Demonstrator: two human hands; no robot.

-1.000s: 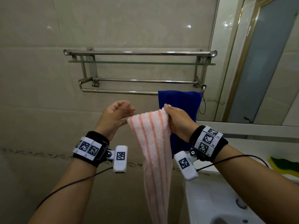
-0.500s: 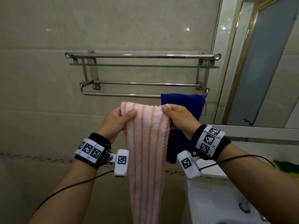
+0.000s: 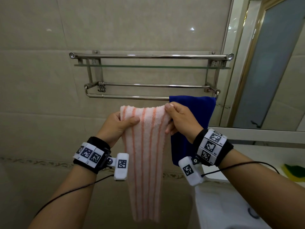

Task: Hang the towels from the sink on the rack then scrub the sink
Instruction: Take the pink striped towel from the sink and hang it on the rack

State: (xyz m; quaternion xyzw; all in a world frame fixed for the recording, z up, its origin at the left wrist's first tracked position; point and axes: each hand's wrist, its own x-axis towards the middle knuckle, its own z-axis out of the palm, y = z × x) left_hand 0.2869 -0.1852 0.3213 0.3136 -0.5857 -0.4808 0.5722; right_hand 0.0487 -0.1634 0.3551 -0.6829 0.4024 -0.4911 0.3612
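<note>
The left hand (image 3: 115, 124) is pinching the striped towel (image 3: 145, 154) at its upper left corner, with the thumb lying across the front and the fingers curled behind. The right hand (image 3: 181, 119) is gripping the upper right corner, with the thumb on the top edge and the fingers folded round the cloth. Between them the top edge is being held spread and level, just below the lower bar (image 3: 128, 97) of the rack (image 3: 148, 56) and apart from it. The rest is hanging straight down. A blue towel (image 3: 194, 104) is hanging over the right end of that bar, behind the right hand. The sink (image 3: 222, 204) is lying below and right of the rack, with a sponge (image 3: 295, 169) sitting further right.
</note>
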